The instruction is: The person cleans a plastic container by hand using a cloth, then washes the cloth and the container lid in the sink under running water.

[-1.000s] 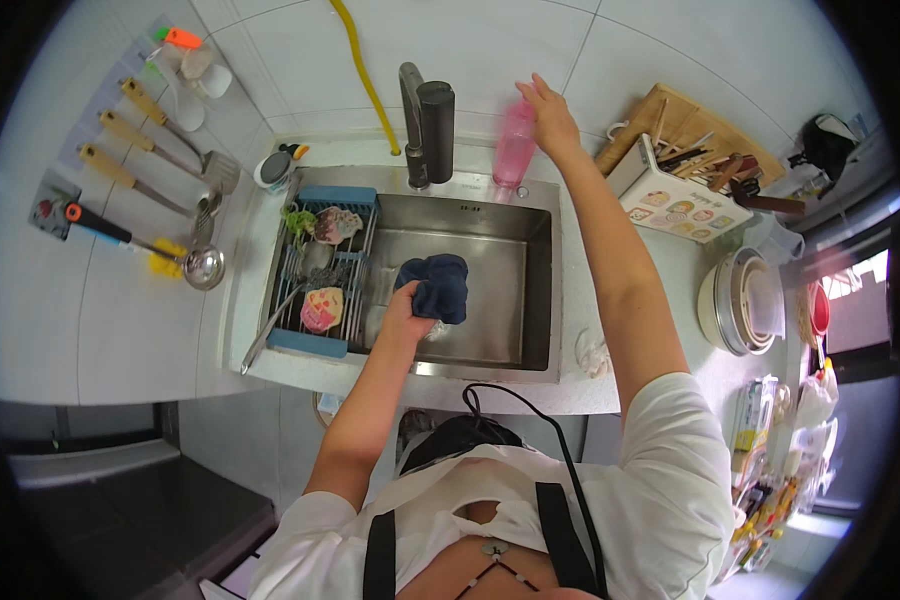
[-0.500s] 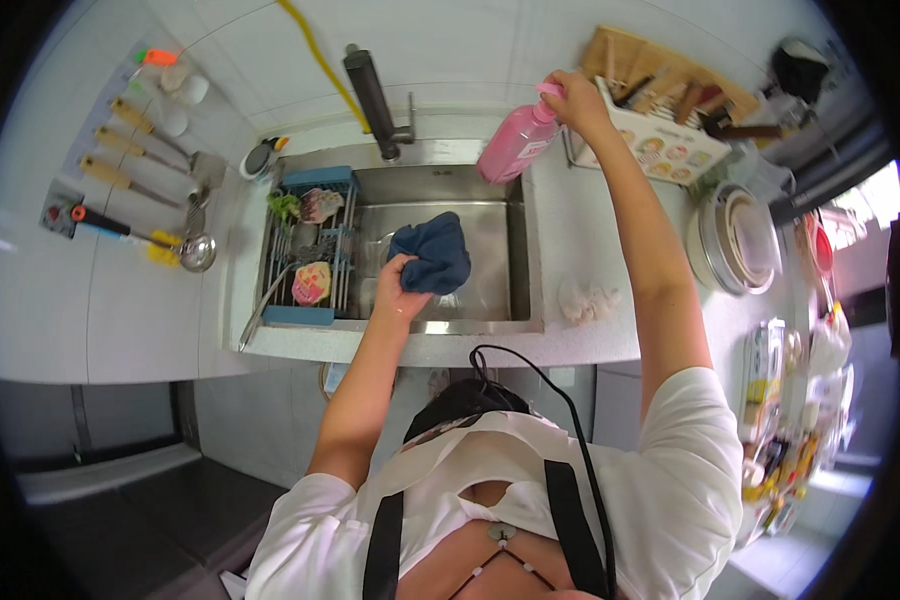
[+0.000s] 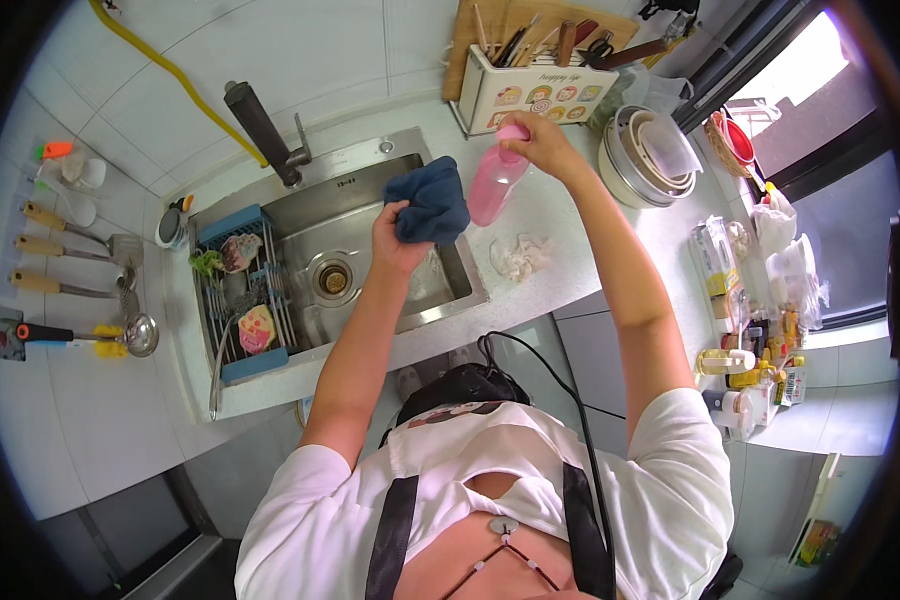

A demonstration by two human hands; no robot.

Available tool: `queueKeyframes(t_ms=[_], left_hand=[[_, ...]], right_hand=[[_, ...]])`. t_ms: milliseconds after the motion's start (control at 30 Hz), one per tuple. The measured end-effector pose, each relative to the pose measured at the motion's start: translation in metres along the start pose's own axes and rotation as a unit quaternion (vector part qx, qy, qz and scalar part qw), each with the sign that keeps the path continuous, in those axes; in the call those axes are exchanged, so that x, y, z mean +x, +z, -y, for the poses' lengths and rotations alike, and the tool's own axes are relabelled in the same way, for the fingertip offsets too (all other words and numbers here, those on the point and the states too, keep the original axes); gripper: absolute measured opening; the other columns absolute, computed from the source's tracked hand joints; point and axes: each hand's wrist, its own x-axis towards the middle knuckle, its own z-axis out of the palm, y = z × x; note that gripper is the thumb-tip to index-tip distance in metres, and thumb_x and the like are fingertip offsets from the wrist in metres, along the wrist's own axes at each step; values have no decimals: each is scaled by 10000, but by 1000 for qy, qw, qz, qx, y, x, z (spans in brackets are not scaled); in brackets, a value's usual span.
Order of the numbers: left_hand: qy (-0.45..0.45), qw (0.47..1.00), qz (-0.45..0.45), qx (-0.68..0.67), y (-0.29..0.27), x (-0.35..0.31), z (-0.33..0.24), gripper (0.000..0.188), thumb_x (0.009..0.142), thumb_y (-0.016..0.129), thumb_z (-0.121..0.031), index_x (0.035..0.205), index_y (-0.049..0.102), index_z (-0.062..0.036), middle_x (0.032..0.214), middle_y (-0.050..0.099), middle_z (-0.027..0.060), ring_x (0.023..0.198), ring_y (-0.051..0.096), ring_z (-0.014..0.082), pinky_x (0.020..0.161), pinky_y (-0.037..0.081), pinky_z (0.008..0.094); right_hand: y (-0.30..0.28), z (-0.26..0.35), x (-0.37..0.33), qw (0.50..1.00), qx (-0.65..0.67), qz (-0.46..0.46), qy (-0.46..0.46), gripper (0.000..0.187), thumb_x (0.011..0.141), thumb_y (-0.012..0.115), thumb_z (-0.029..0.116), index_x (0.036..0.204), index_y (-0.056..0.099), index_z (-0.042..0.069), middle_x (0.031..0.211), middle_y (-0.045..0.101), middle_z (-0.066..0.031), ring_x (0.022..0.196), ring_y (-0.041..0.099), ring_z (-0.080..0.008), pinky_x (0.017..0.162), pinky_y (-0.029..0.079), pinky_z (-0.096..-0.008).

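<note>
A dark blue cloth (image 3: 428, 198) is bunched in my left hand (image 3: 400, 243), its fingers closed on the lower edge. The cloth hangs over the right part of the steel sink (image 3: 310, 315). My right hand (image 3: 542, 145) grips a pink pump bottle (image 3: 494, 184) by its top. The bottle tilts a little and is over the counter just right of the sink, close beside the cloth. Whether its base touches the counter I cannot tell. Some crumpled, whitish material (image 3: 520, 257) lies on the counter below the bottle.
A blue-ended rack (image 3: 253, 368) with sponges sits in the sink's left side, near the black faucet (image 3: 260, 130). Behind the bottle stands a white utensil holder (image 3: 535, 92). Stacked bowls (image 3: 648, 160) are to the right. Ladles and spatulas (image 3: 70, 245) hang on the left wall.
My view has turned to the right. The bottle has come down and closer to the cloth, and the cloth has shifted toward the sink's right edge. Both hands keep their hold.
</note>
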Motion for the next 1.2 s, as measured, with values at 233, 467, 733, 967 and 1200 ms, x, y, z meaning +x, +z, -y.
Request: queueKeyframes(t_ms=[233, 467, 733, 967, 1200], left_hand=[[14, 1000, 13, -2, 42, 45, 21, 422, 819, 457, -267, 1177, 450, -41, 1217, 470, 128, 1126, 443, 299, 983, 302, 458], [18, 999, 30, -2, 46, 71, 31, 429, 858, 437, -373, 1159, 477, -71, 1193, 497, 103, 1103, 464, 287, 963, 329, 454], [10, 999, 41, -25, 39, 70, 51, 442, 864, 435, -383, 1164, 451, -60, 1173, 500, 106, 1079, 477, 283, 939, 353, 451], [14, 998, 64, -11, 25, 77, 47, 448, 864, 428, -394, 1169, 463, -69, 1165, 510, 106, 1083, 475, 286, 958, 333, 450], [10, 997, 77, -19, 28, 73, 44, 452, 874, 405, -386, 1184, 450, -61, 1190, 490, 114, 1101, 458, 293, 957, 331, 451]], right_hand=[[6, -12, 8, 991, 102, -18, 83, 309, 848, 443, 274, 949, 610, 35, 850, 613, -81, 748, 559, -145, 644, 429, -257], [32, -34, 5, 959, 259, -83, 80, 357, 877, 419, 288, 1110, 536, 45, 1085, 545, -65, 996, 476, -138, 845, 361, -247], [38, -17, -5, 918, 341, -64, 191, 403, 874, 435, 313, 1120, 520, 5, 1092, 546, -105, 1020, 481, -171, 899, 339, -255], [29, -25, 0, 952, 258, -35, 161, 414, 881, 432, 332, 1182, 487, 53, 1135, 509, -58, 1007, 453, -133, 845, 364, -239], [30, -28, 0, 955, 263, -75, 116, 436, 875, 435, 313, 1187, 470, 11, 1180, 499, -112, 1096, 444, -186, 930, 315, -265]])
